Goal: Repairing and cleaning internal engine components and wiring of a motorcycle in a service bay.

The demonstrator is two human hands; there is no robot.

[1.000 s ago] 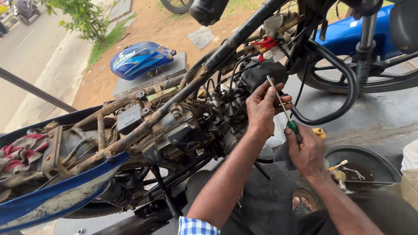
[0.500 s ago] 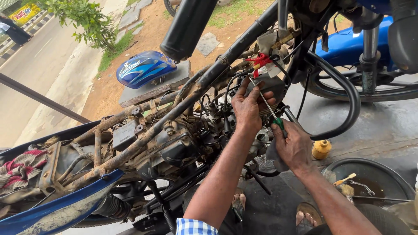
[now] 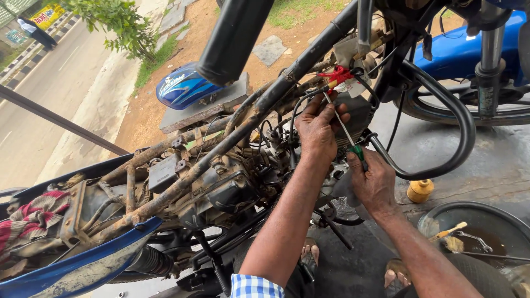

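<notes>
A stripped motorcycle lies on its side, its rusty frame (image 3: 182, 165) and oily engine (image 3: 232, 187) exposed. My left hand (image 3: 317, 129) rests on the engine's upper part, fingers steadying the thin metal shaft of a screwdriver (image 3: 345, 132). My right hand (image 3: 375, 182) grips the screwdriver's green handle just below. The shaft's tip points up toward a red connector (image 3: 339, 74) among black cables.
A blue fuel tank (image 3: 185, 88) sits on a slab behind the frame. A black curved crash guard (image 3: 458, 138) loops at right. A small yellow bottle (image 3: 419, 190) and a dark pan (image 3: 475, 232) with tools lie on the wet floor. Another blue motorcycle (image 3: 469, 49) stands behind.
The view has tilted and closed in on the engine. Both hands with the screwdriver have shifted slightly up toward the red connector.
</notes>
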